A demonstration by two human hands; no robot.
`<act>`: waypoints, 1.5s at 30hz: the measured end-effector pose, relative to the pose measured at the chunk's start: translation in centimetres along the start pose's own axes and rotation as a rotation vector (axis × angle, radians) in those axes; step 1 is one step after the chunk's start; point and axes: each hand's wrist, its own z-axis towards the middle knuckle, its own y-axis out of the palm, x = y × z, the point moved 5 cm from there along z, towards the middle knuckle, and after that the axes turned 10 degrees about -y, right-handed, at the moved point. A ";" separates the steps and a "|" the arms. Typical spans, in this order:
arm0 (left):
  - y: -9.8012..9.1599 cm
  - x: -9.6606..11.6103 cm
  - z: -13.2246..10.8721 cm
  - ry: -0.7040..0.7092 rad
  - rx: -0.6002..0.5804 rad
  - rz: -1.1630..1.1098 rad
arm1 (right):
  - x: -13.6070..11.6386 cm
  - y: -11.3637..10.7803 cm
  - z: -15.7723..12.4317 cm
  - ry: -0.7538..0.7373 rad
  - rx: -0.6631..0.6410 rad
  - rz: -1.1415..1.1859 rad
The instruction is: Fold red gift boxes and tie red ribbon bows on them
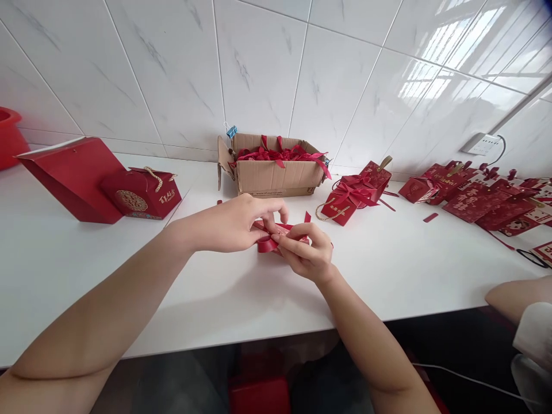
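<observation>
Between my hands a small red printed gift box (282,231) lies on the white table, largely covered by my fingers. A red ribbon (268,245) loops off its near left side, and a loose ribbon end (307,217) sticks up behind it. My left hand (254,221) reaches over from the left, with thumb and fingers closed on the ribbon. My right hand (308,247) pinches the ribbon from the right, its fingertips meeting those of my left hand. Exactly how the ribbon runs under the fingertips is hidden.
A cardboard box (276,177) full of red ribbon bows stands against the tiled wall. Red gift boxes (149,192) sit at left; bow-tied ones (345,204) stand right of the cardboard. Several more red boxes (474,198) line the far right. Another person's arm (517,296) rests at the right edge.
</observation>
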 end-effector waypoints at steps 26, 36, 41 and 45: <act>0.2 -0.8 2.3 0.163 0.138 -0.068 | 1.5 -0.9 0.0 0.138 0.036 -0.045; 1.7 -2.7 4.5 0.100 0.279 -0.315 | 4.5 -0.8 -1.3 0.538 0.064 0.089; 2.5 -3.7 5.6 0.052 0.389 -0.473 | 5.6 -0.2 -2.4 0.863 0.067 0.202; 3.6 -4.2 5.8 0.090 0.540 -0.530 | 5.8 -0.2 -2.5 0.896 0.080 0.241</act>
